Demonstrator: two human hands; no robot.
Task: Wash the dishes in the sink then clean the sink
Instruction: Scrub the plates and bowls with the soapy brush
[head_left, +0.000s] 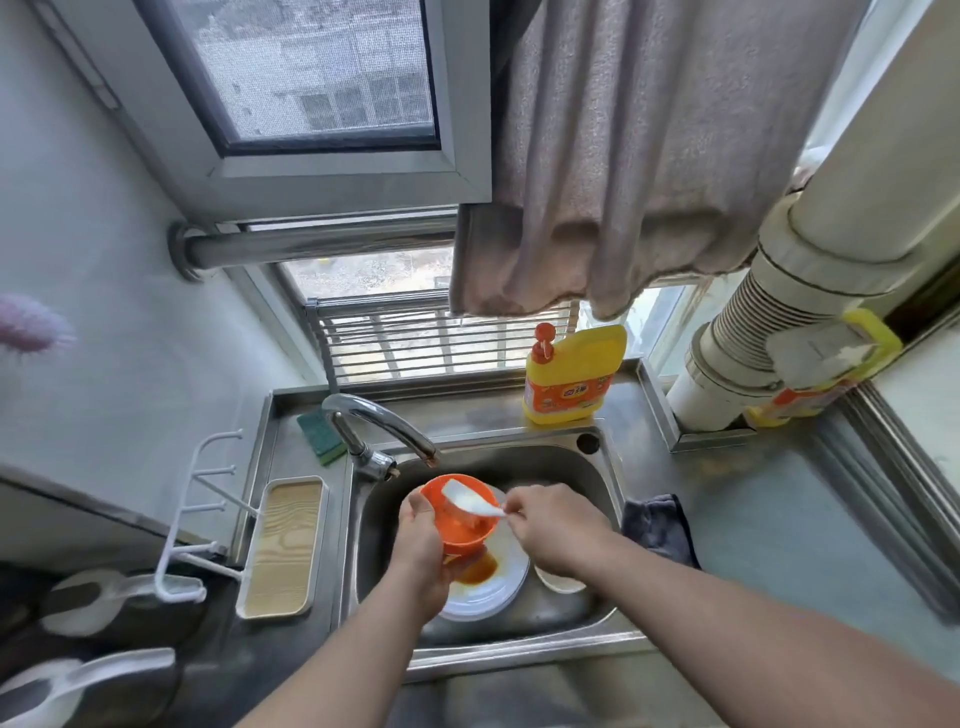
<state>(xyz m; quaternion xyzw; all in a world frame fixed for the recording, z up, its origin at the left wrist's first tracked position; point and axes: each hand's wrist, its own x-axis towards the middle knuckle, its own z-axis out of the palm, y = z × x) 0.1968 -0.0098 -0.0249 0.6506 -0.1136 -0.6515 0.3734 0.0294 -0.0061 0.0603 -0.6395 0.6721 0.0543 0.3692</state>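
My left hand (418, 545) grips an orange bowl (462, 525) by its left side, holding it tilted above the steel sink (597, 467). My right hand (550, 525) pinches the handle of a white spoon (470, 500) whose head lies inside the bowl. Under the bowl, a white plate (493, 582) smeared with brown sauce rests in the sink basin. Another white dish (558, 582) peeks out below my right wrist, mostly hidden. The tap (379, 421) arches over the sink's back left; no water is visible.
A yellow detergent bottle (571, 374) stands on the ledge behind the sink. A green sponge (322, 436) lies left of the tap. A wood-lined tray (283, 545) sits left of the basin, a dark cloth (660, 530) on the right counter. A curtain (649, 156) hangs above.
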